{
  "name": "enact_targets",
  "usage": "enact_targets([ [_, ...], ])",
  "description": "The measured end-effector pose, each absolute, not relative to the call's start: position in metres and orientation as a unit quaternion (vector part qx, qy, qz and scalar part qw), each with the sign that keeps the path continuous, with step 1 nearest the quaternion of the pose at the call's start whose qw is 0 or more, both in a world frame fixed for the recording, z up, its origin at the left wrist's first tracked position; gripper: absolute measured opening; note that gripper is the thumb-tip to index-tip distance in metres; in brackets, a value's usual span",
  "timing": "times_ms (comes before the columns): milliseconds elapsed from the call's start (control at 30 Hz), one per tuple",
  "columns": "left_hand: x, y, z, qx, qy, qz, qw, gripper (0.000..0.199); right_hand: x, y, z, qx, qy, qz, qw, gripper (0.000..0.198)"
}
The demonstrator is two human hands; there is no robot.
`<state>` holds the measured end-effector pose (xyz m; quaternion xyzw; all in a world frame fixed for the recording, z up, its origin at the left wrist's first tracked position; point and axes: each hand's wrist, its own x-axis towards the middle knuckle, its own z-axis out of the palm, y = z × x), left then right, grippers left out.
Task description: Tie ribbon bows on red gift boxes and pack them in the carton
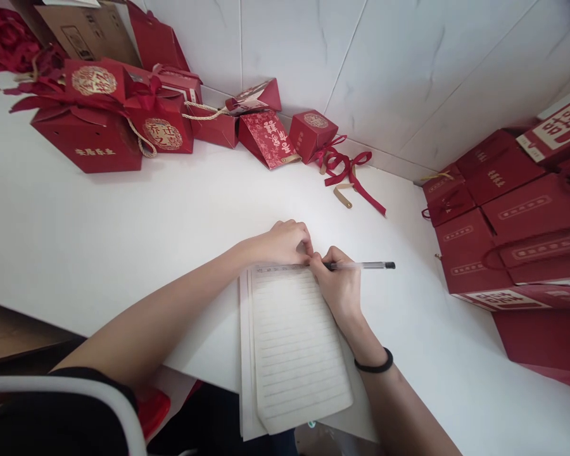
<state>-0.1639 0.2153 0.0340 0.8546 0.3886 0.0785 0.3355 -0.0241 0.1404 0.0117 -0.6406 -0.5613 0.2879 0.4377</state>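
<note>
A lined notebook (299, 342) lies open at the front of the white table, its lower end past the table edge. Along its top runs a row of small dark marks, too blurred to read. My right hand (339, 285) grips a clear pen (373, 266) with a black cap end, its tip near the top line of the page. Across the page's top edge rests my left hand (287, 244), fingers curled and bent down close to the pen tip. What its fingertips pinch, if anything, is hidden. A black band (375, 364) circles my right wrist.
Red gift boxes (109, 142) with ribbons and cord handles line the wall at the back left. A loose red ribbon (356, 174) lies back right of my hands. Stacked red boxes (475, 259) stand at the right. A white curved bar (76, 386) shows lower left.
</note>
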Motion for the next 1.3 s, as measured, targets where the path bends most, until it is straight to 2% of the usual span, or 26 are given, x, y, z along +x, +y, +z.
enact_targets([
  [67, -0.164, 0.215, 0.036, 0.854, 0.392, 0.074, 0.334, 0.014, -0.023, 0.140, 0.013, -0.633, -0.553, 0.302, 0.450, 0.031],
  [267, -0.167, 0.216, 0.032, 0.863, 0.377, 0.107, 0.320, 0.011, -0.017, 0.144, 0.011, -0.570, -0.409, 0.429, 0.569, 0.040],
  [400, -0.170, 0.214, 0.026, 0.851, 0.362, 0.160, 0.346, 0.009, -0.014, 0.149, 0.010, -0.550, -0.372, 0.465, 0.585, 0.047],
  [500, -0.172, 0.216, 0.020, 0.787, 0.409, 0.244, 0.393, 0.008, -0.020, 0.140, 0.009, -0.563, -0.423, 0.430, 0.565, 0.045],
  [600, -0.181, 0.227, 0.014, 0.727, 0.505, 0.323, 0.334, 0.012, -0.035, 0.121, 0.004, -0.532, -0.519, 0.432, 0.510, 0.039],
  [733, -0.209, 0.255, 0.013, 0.634, 0.615, 0.397, 0.250, 0.020, -0.053, 0.106, -0.004, -0.451, -0.686, 0.432, 0.374, 0.039],
  [833, -0.233, 0.275, 0.015, 0.562, 0.675, 0.429, 0.210, 0.029, -0.054, 0.110, -0.006, -0.447, -0.734, 0.413, 0.300, 0.040],
  [967, -0.243, 0.291, 0.012, 0.513, 0.715, 0.440, 0.182, 0.033, -0.046, 0.123, -0.007, -0.469, -0.744, 0.375, 0.294, 0.037],
  [1100, -0.238, 0.297, 0.012, 0.544, 0.706, 0.417, 0.177, 0.035, -0.035, 0.131, -0.002, -0.494, -0.729, 0.366, 0.300, 0.035],
  [1200, -0.254, 0.296, 0.030, 0.550, 0.713, 0.404, 0.161, 0.040, -0.029, 0.134, 0.003, -0.521, -0.707, 0.369, 0.304, 0.036],
  [1300, -0.293, 0.289, 0.064, 0.515, 0.742, 0.423, 0.074, 0.048, -0.027, 0.136, 0.005, -0.535, -0.696, 0.372, 0.300, 0.037],
])
